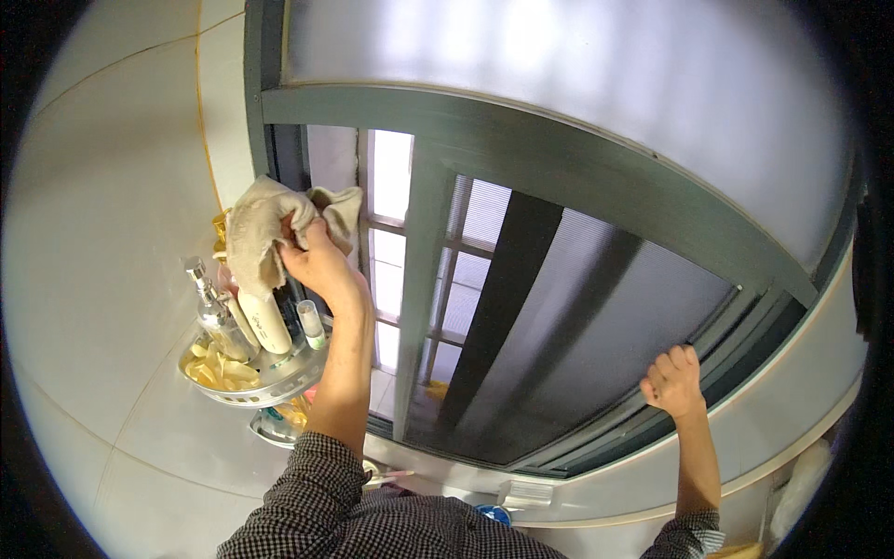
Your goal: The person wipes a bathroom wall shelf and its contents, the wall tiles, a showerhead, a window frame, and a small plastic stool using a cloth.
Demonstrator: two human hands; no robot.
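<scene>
L hand [321, 261] is gripping crumpled beige fabric cloth [253, 228], upper L of pic; prob. light, soft, best bunched mid-fold; R hand [672, 384] is holding fist nr grey metal window frame [559, 156], lower R

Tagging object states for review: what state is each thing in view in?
Left hand: gripping the cloth
Cloth: bunched, hanging in folds
Right hand: curled, holding nothing visible
Pump bottle: standing on the corner shelf
Corner shelf: loaded
Left sleeve: pushed up
Window's left section: open or clear-glazed, unclear
</scene>
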